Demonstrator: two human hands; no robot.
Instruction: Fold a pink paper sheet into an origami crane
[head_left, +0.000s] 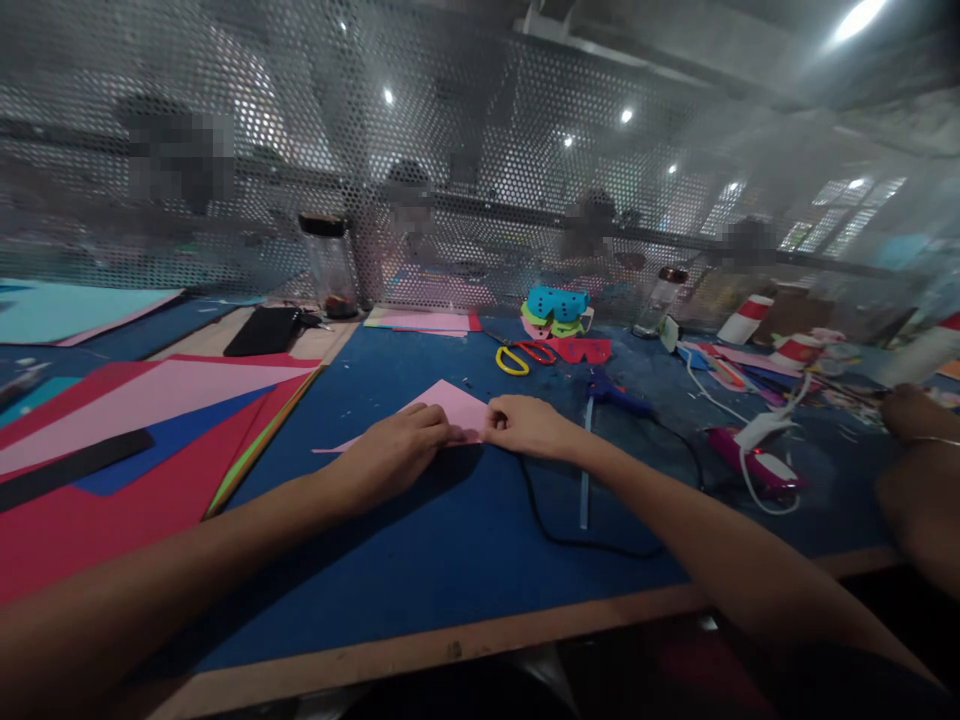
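A sheet of pink paper (448, 403) lies on the blue table in front of me, its top coming to a point and a thin strip reaching out to the left. My left hand (409, 440) grips its lower edge with fingers curled and pressed together. At the right corner my right hand (525, 425) pinches the paper between thumb and bent fingers. Both hands hide part of the near edge. Right of my right hand lies a blue glue gun (619, 393) with a clear glue stick (585, 480). Scissors (514, 360) with yellow and red handles rest behind.
Coloured paper sheets (172, 470) spread at left, near a black phone (264, 330) and a lidded jar (330, 265). Cut-out masks (555, 308) sit at the back. A pink power strip (754, 465) with cables lies right, near another person's arm (919, 480). A perforated metal screen (480, 170) stands behind.
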